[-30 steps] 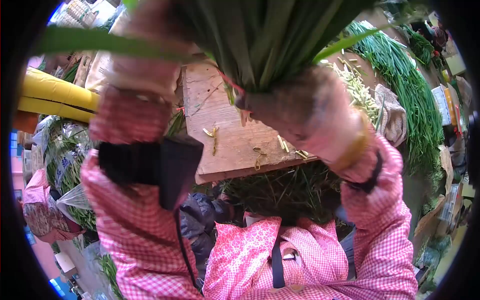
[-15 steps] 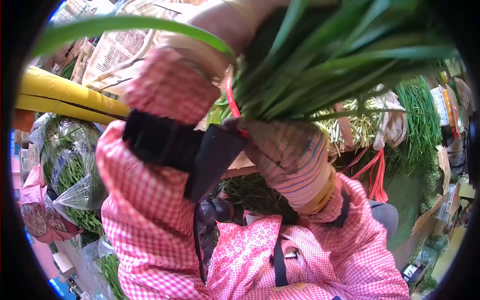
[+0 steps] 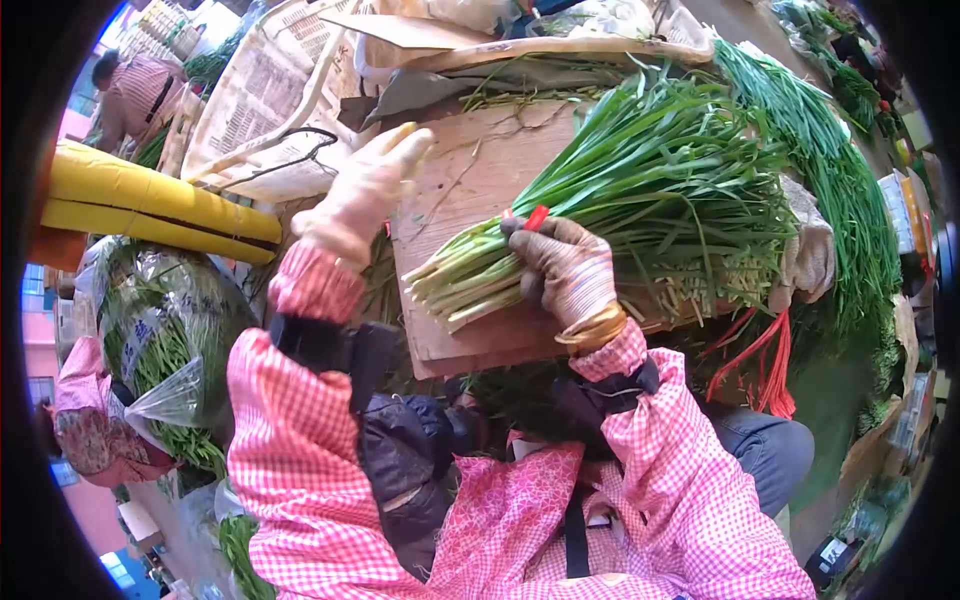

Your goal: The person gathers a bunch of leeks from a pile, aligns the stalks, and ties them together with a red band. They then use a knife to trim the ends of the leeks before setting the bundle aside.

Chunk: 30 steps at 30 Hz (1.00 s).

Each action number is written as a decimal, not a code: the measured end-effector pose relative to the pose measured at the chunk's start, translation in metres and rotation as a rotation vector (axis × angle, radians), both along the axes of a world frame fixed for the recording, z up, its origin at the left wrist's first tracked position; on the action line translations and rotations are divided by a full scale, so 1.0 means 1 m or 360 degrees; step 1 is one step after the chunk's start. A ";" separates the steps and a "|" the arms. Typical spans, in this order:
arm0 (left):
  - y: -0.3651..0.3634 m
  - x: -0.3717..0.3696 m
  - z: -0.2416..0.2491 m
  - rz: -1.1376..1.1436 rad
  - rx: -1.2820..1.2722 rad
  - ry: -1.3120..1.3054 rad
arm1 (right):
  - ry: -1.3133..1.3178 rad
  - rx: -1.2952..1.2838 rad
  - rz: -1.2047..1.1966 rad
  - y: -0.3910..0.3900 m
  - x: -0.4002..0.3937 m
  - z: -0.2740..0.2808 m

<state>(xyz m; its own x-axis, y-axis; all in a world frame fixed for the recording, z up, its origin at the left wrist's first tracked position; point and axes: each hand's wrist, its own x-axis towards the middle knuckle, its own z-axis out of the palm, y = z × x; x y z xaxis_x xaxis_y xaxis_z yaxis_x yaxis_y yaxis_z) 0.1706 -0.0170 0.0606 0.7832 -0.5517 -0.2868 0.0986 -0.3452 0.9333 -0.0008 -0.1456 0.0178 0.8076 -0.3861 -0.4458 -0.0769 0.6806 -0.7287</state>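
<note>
A bunch of garlic chives lies on the wooden board, pale cut stems toward the left and green leaves fanning right. My right hand, in a striped, soiled glove, is closed on the bunch near the stems. A red tie shows at its fingertips. To the left, my left hand in a pale glove is raised off the bunch, fingers stretched out and holding nothing. More loose chives lie under and behind the bunch.
Red strips hang at the board's right front, near a grey cloth. More chives are heaped at right. A white basket, yellow padded bar and plastic-wrapped greens are at left. Other people are nearby.
The bunch has come down from close to the camera onto the board. My left hand has moved away from it to the left; my right hand still grips it.
</note>
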 end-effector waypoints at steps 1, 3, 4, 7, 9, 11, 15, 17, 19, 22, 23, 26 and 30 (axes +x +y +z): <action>0.014 -0.005 -0.002 -0.0107 0.0031 -0.0171 | 0.0002 0.0040 -0.0011 -0.001 0.004 0.000; 0.027 -0.036 0.008 -0.0395 0.0318 -0.0535 | 0.0019 -0.0067 -0.0005 -0.001 0.008 0.000; 0.028 -0.052 0.005 -0.0652 0.0554 -0.0845 | 0.0030 -0.0124 -0.0001 -0.001 0.011 -0.002; 0.014 -0.098 -0.033 -0.0649 0.0963 -0.1291 | 0.0051 -0.0130 0.0008 -0.002 0.013 -0.005; 0.012 -0.105 -0.060 -0.0519 0.0986 -0.1254 | 0.0059 -0.0149 0.0018 -0.001 0.012 -0.010; 0.010 -0.106 -0.069 -0.0498 0.0951 -0.0947 | 0.0017 -0.0186 -0.0002 0.000 0.009 -0.014; 0.006 -0.107 -0.053 -0.0440 0.1040 -0.1115 | 0.0029 -0.0157 -0.0085 0.003 0.011 -0.022; 0.005 -0.079 -0.039 -0.0426 0.0819 -0.1165 | 0.0051 -0.0083 -0.0048 0.003 0.007 -0.013; 0.001 -0.046 -0.033 -0.0415 0.0557 -0.1050 | 0.0080 -0.0031 -0.0042 0.004 0.005 -0.008; -0.001 -0.038 -0.026 -0.0833 0.0880 -0.1138 | 0.0030 -0.0077 -0.0003 0.001 0.008 -0.012; -0.003 -0.044 -0.019 -0.0866 0.0947 -0.1011 | -0.0004 -0.0127 0.0020 0.001 0.007 -0.014; -0.005 -0.042 -0.023 -0.0989 0.0906 -0.1074 | -0.0006 -0.0056 0.0004 0.002 0.006 -0.015; -0.002 -0.045 -0.036 -0.0672 0.0645 -0.1079 | 0.0030 -0.0086 0.0015 0.001 0.008 -0.015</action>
